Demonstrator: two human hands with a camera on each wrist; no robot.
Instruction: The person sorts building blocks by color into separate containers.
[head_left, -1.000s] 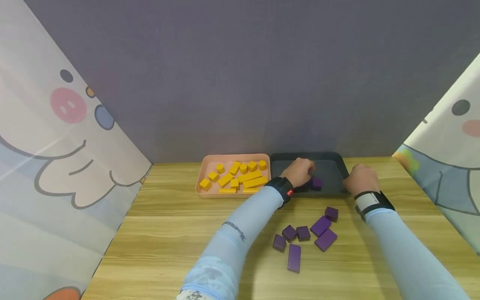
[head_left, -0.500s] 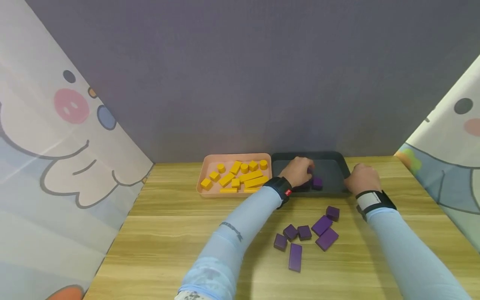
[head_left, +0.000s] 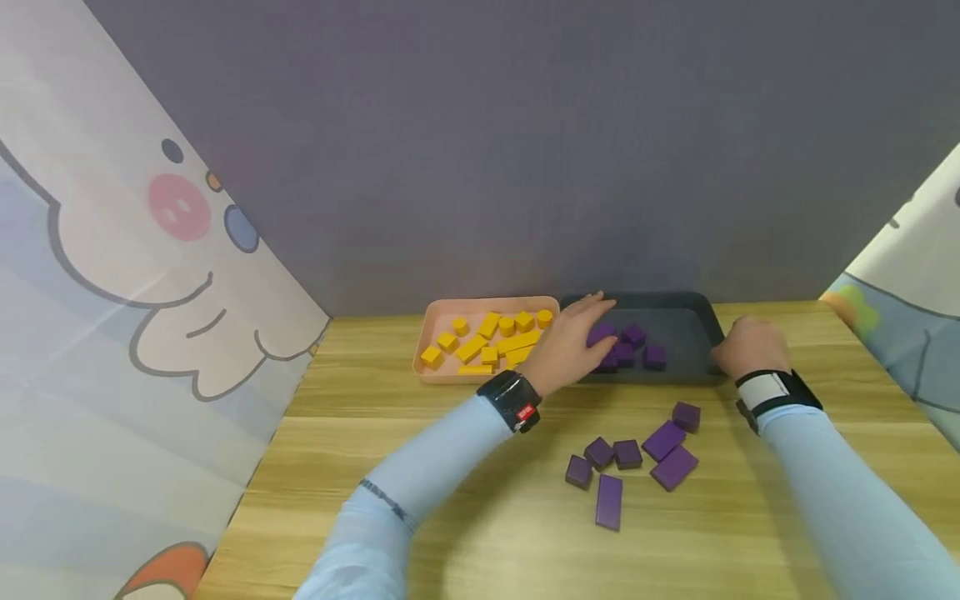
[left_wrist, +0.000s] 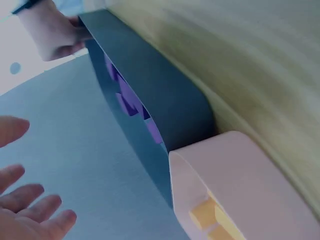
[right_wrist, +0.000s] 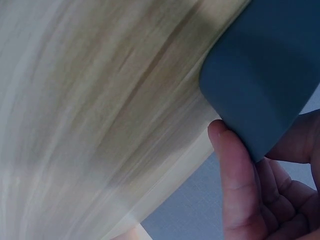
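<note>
My left hand (head_left: 567,346) hovers over the seam between the two trays, its fingers apart and straight; in the left wrist view nothing lies in its fingers (left_wrist: 30,200). Beneath and beside it, several purple blocks (head_left: 633,336) sit in the left half of the dark tray (head_left: 686,333). At that tray's right end my right hand (head_left: 752,346) pinches the rim between thumb and fingers, as the right wrist view shows on the tray wall (right_wrist: 255,85). Some purple blocks are partly hidden behind the left hand.
A peach tray (head_left: 422,358) with several yellow blocks (head_left: 472,348) adjoins the dark tray's left side. Nearer on the wooden table (head_left: 337,467) lie several loose purple blocks (head_left: 627,454). A grey wall (head_left: 510,150) rises behind the trays.
My left hand has risen out of the dark tray and moved left, its fingers now spread, uncovering purple blocks there. The right hand keeps its hold on the rim. The head view has shifted slightly.
</note>
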